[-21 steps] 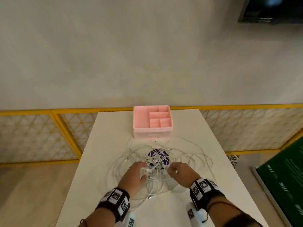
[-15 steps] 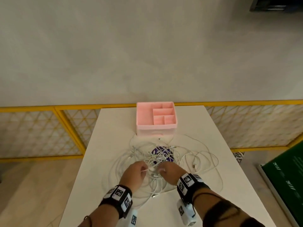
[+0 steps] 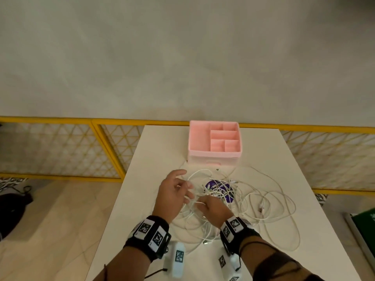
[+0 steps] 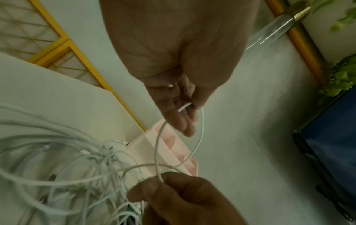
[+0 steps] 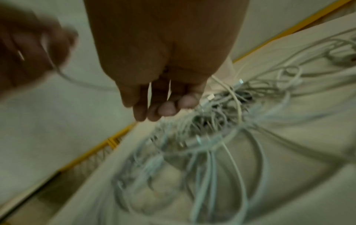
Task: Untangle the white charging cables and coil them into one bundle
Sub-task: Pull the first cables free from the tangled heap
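Lying in a loose tangle on the white table (image 3: pixel 154 151), the white charging cables (image 3: pixel 253 201) are spreading from the table's middle toward its right edge, just in front of a pink divided organizer box (image 3: pixel 215 157) that is standing at the far end. A purple round object (image 3: pixel 220 186) is showing beneath the knot of strands at the centre; what it is cannot be told.

Both hands are working at the near-left side of the tangle. The left hand (image 3: pixel 172 194) is hovering above the table with its forefinger stretched out; in the left wrist view its thumb and fingers (image 4: pixel 181 120) are pinching one strand, which is arcing down in a loop to the other hand. The right hand (image 3: pixel 213 209) is sitting lower, over the heap, with its fingers curled; the left wrist view shows it gripping the lower end of that same loop (image 4: pixel 194 149) between thumb and forefinger. The right wrist view is blurred, but further strands are passing under its curled fingers (image 5: pixel 165 109).

Black wrist bands with square printed markers are sitting on both forearms. A yellow lattice railing (image 3: pixel 60 151) is running behind the table, against a plain grey wall.
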The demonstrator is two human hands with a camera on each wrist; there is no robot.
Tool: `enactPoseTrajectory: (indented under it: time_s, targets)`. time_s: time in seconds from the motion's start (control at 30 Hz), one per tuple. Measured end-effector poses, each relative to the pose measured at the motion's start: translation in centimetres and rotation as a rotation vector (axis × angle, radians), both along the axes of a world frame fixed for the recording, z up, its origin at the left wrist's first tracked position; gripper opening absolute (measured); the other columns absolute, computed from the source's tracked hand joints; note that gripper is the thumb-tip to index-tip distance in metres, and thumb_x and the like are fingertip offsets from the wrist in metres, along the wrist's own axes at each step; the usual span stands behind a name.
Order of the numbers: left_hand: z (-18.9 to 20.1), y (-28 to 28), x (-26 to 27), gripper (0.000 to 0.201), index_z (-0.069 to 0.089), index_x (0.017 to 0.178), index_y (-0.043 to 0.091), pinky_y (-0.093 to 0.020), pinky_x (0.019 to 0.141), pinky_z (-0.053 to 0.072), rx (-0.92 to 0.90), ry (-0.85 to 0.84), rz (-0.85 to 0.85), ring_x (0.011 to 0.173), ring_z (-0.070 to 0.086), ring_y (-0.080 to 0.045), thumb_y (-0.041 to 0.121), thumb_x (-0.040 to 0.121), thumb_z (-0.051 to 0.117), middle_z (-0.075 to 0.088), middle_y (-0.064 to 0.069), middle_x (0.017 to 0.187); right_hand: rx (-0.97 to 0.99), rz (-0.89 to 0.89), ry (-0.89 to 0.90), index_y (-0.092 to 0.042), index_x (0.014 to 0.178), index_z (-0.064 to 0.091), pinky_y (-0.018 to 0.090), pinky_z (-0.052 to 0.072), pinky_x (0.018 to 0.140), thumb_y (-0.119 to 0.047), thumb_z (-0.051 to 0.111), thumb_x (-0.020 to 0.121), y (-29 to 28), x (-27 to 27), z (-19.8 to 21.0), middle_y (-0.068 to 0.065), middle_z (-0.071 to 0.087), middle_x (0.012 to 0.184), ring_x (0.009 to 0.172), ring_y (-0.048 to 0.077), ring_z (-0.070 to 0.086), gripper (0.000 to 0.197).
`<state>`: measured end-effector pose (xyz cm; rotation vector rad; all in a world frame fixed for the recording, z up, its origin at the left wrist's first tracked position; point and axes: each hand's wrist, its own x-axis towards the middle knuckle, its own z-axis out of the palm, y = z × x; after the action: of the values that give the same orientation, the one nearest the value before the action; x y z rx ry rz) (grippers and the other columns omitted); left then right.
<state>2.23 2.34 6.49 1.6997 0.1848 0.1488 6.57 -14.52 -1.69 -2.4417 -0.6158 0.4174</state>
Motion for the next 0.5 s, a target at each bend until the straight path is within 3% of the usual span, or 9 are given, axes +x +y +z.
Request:
enactPoseTrajectory:
  time_s: [0.07, 0.13, 0.2, 0.27, 0.33, 0.4, 0.43, 0.5]
  targets:
    - [-0.2, 0.7, 0.6, 0.04, 0.054, 0.125, 0.032, -0.039, 0.067, 0.06, 0.118, -0.049, 0.034, 0.079, 0.072, -0.018, 0.006, 0.096, 0.062, 0.069, 0.0, 0.105, 0.11, -0.006, 0.018, -0.018, 0.085, 0.061, 0.028, 0.044, 0.068, -0.031, 0.051, 0.099, -0.8, -0.2, 2.7, -0.01, 0.056, 0.072, 0.066, 0.006, 0.052, 0.022]
    - [-0.2, 0.9, 0.9, 0.053, 0.05, 0.134, 0.033, -0.038, 0.087, 0.058, 0.347, -0.144, 0.015, 0.103, 0.063, -0.008, 0.001, 0.093, 0.061, 0.055, 0.007, 0.128, 0.178, -0.035, 0.01, -0.021, 0.092, 0.061, 0.017, 0.042, 0.065, -0.029, 0.053, 0.099, -1.8, -0.5, 5.4, -0.012, 0.056, 0.07, 0.064, -0.002, 0.052, 0.014]
    - [0.8, 0.4, 1.3, 0.054, 0.052, 0.137, 0.029, -0.035, 0.102, 0.048, 0.544, -0.283, -0.015, 0.126, 0.049, -0.009, 0.001, 0.092, 0.059, 0.044, 0.006, 0.141, 0.203, -0.038, -0.003, -0.028, 0.091, 0.061, 0.025, 0.049, 0.069, -0.029, 0.055, 0.097, -2.7, -0.7, 8.1, -0.008, 0.064, 0.076, 0.068, 0.003, 0.058, 0.009]
    - [2.4, -0.8, 1.5, 0.038, 0.061, 0.129, 0.023, -0.032, 0.111, 0.036, 0.692, -0.46, -0.081, 0.131, 0.046, -0.011, 0.008, 0.094, 0.057, 0.05, 0.005, 0.141, 0.191, -0.047, -0.018, -0.025, 0.088, 0.065, 0.029, 0.052, 0.067, -0.029, 0.058, 0.094, -3.4, -0.8, 10.8, -0.006, 0.069, 0.078, 0.067, 0.007, 0.062, 0.01]
    - [3.9, -2.0, 1.4, 0.027, 0.066, 0.12, 0.02, -0.035, 0.119, 0.026, 0.785, -0.568, -0.212, 0.123, 0.053, -0.006, 0.022, 0.1, 0.049, 0.062, 0.008, 0.128, 0.259, -0.105, -0.04, -0.018, 0.084, 0.071, 0.021, 0.047, 0.06, -0.024, 0.064, 0.091, -4.1, -0.8, 13.7, -0.006, 0.069, 0.073, 0.059, 0.003, 0.06, 0.011]
    - [4.9, -3.1, 1.3, 0.03, 0.064, 0.125, 0.02, -0.027, 0.112, 0.034, 0.695, -0.51, -0.334, 0.108, 0.059, 0.0, 0.03, 0.103, 0.046, 0.069, 0.01, 0.114, 0.441, -0.217, -0.054, -0.012, 0.079, 0.071, 0.021, 0.046, 0.057, -0.017, 0.072, 0.086, -4.7, -0.5, 16.3, -0.003, 0.069, 0.067, 0.054, 0.003, 0.058, 0.008]
    - [5.4, -3.5, 1.2, 0.03, 0.063, 0.126, 0.02, -0.023, 0.1, 0.043, 0.597, -0.453, -0.377, 0.101, 0.062, 0.0, 0.031, 0.104, 0.048, 0.07, 0.012, 0.107, 0.564, -0.277, -0.041, -0.01, 0.078, 0.069, 0.023, 0.046, 0.054, -0.013, 0.075, 0.084, -5.0, -0.3, 17.3, 0.0, 0.068, 0.064, 0.051, 0.008, 0.057, 0.009]
    - [6.4, -4.4, 1.2, 0.025, 0.066, 0.119, 0.02, -0.024, 0.08, 0.05, 0.465, -0.42, -0.392, 0.089, 0.065, -0.005, 0.031, 0.104, 0.05, 0.07, 0.01, 0.097, 0.801, -0.354, -0.03, -0.009, 0.082, 0.065, 0.028, 0.045, 0.05, -0.009, 0.078, 0.082, -5.4, 0.1, 18.7, 0.008, 0.065, 0.062, 0.05, 0.017, 0.056, 0.013]
